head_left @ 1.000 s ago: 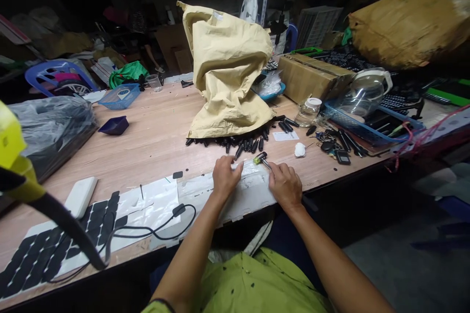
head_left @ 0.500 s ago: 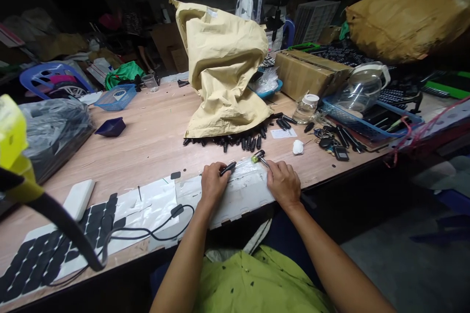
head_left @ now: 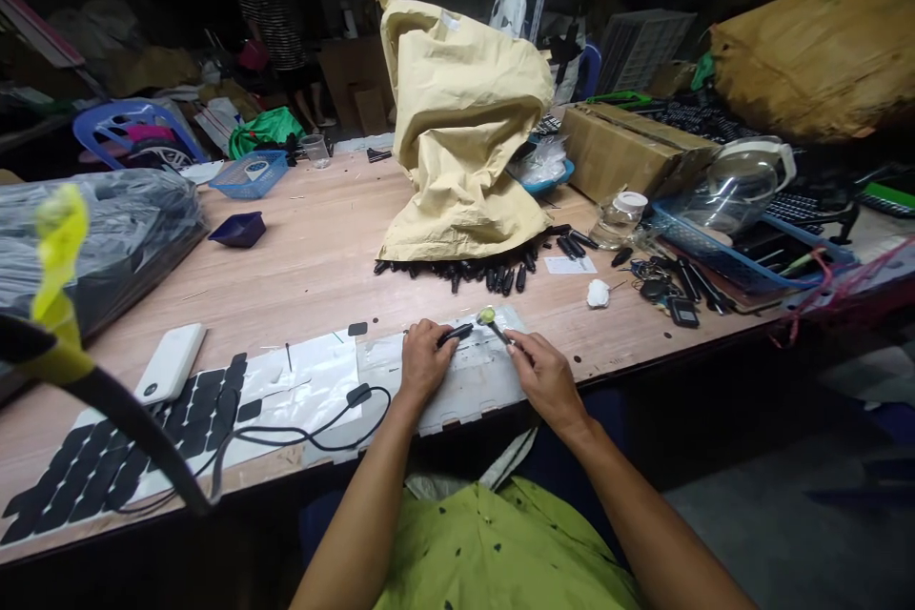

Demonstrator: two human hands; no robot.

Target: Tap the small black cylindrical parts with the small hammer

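My left hand (head_left: pixel 426 364) rests low over the white-covered board (head_left: pixel 457 400) at the table's front edge, its fingers closed around a small black cylindrical part (head_left: pixel 456 335). The part points to the right, toward the hammer. In my right hand (head_left: pixel 543 370) is the handle of a small hammer (head_left: pixel 487 316) with a yellow-green face, its head just beyond the tip of the black part. Whether the two touch I cannot tell. Several similar black parts (head_left: pixel 507 280) lie in a heap under the mouth of a large tan paper sack (head_left: pixel 464 152).
A sheet of black stickers (head_left: pixel 193 415), a white power bank (head_left: pixel 172 362) and a black cable (head_left: pixel 307 448) lie to the left. At the right are a white-lidded jar (head_left: pixel 619 219), keys (head_left: pixel 654 286) and a blue basket (head_left: pixel 750 257). A person in a striped top (head_left: pixel 275 29) stands in the background.
My right hand has brought the hammer head left, closer to the black part, and its handle has turned. My left hand keeps its hold. The whole view has shifted slightly.
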